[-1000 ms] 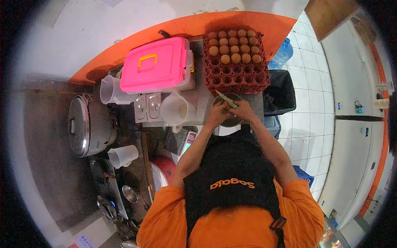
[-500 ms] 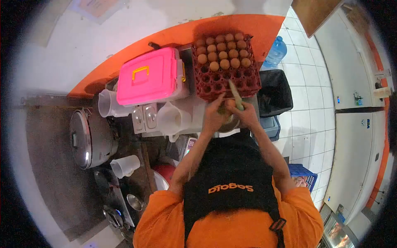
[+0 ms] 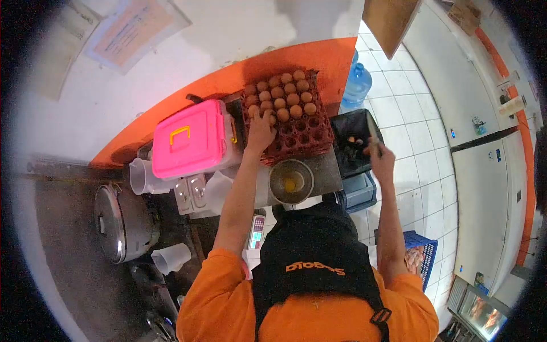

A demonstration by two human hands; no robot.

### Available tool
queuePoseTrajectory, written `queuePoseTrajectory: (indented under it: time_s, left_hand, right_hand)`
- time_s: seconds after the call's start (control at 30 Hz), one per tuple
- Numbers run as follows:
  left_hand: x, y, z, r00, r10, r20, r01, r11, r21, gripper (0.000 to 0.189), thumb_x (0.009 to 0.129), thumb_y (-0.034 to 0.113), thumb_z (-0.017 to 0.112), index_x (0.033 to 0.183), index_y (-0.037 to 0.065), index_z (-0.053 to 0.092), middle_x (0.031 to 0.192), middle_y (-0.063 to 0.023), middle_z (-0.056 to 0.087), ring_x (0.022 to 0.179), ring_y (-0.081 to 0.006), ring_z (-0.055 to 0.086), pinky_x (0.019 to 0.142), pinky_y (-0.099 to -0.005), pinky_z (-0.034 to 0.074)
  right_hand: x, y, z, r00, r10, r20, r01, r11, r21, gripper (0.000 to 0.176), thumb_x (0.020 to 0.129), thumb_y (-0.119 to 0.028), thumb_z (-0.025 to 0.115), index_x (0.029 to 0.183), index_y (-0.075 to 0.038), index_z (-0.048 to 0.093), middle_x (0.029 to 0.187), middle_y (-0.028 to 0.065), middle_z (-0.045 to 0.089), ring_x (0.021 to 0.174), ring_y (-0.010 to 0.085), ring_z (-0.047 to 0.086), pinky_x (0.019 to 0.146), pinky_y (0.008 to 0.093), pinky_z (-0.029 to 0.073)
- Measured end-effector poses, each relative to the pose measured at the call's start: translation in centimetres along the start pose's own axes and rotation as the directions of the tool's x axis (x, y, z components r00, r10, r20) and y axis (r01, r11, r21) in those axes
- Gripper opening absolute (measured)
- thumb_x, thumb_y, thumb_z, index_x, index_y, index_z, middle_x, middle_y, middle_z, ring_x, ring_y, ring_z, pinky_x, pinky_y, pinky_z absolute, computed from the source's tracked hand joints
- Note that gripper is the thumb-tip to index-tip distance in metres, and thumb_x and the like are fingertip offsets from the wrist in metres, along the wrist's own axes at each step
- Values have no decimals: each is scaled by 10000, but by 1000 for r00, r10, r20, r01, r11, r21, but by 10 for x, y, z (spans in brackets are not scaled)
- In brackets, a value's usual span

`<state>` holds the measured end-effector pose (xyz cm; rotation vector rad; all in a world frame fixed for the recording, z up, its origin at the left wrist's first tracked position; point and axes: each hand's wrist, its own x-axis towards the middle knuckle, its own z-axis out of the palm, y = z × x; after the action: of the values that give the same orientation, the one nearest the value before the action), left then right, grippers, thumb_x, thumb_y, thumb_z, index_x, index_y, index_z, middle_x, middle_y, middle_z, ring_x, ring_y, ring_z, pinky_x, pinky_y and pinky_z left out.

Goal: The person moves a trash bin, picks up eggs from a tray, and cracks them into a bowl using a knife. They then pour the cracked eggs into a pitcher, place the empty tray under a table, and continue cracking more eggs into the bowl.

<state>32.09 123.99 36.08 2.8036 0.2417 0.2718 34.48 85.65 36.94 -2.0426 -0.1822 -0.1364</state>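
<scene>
My left hand [image 3: 261, 132] is at the near left of the egg tray [image 3: 285, 149], its fingers curled round a brown egg [image 3: 272, 120] in the front row. Several other brown eggs [image 3: 293, 98] fill the far part of the dark red tray, and the near cups hold none. My right hand [image 3: 382, 162] grips a knife [image 3: 372, 126], blade pointing away from me, at the right edge of the black bin [image 3: 350, 165]. Pale shell bits show inside the bin. On the counter between my arms, a metal bowl [image 3: 275, 191] holds yellow yolk.
Left of the tray stands a pink-lidded box [image 3: 191, 139]. Beyond it are plastic jugs [image 3: 142, 175], lidded metal containers [image 3: 197, 190] and a large pot [image 3: 111, 222]. A digital scale [image 3: 256, 231] sits below my left arm. Blue water bottles [image 3: 357, 85] stand on the tiled floor.
My hands were together over the bowl with an egg and the knife. They have parted: the left to the tray, the right with the knife to the bin. The view has shifted.
</scene>
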Motion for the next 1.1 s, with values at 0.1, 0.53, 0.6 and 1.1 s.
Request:
queuePoseTrajectory:
  time_s: [0.1,0.53,0.6,1.1]
  left_hand:
    - [1,-12,-7,998,-23,53,32,984,-175,584,795,108,695,1297,54,402,1249,-293,515,1114,-462,529,895,-493,476]
    - [-140,27,-48,932,-354,77,236,433,-870,406,892,191,716,1238,5,615,1089,-51,667,1008,-113,589,903,-285,492]
    - [-153,29,-47,918,-381,109,244,326,-913,389,889,174,714,1228,8,621,1093,-48,666,1012,-116,592,897,-284,497]
    - [-185,29,55,986,-120,-113,49,867,-496,608,659,161,812,1211,28,597,1181,-224,599,1119,-408,568,904,-455,496]
  right_hand:
    - [-16,-29,31,992,-36,125,42,998,-51,241,958,-255,574,944,-35,672,761,174,672,689,327,668,606,393,491]
    - [-82,-132,141,797,-228,559,267,964,14,203,976,-193,511,929,3,484,724,272,599,667,461,616,534,514,457]
    - [-81,-132,139,867,-181,464,163,983,80,307,944,-272,586,942,31,540,751,271,622,682,421,648,572,475,486]
    - [-71,-28,191,618,-38,785,20,999,32,366,752,-282,709,887,56,664,623,102,610,594,164,583,594,375,479]
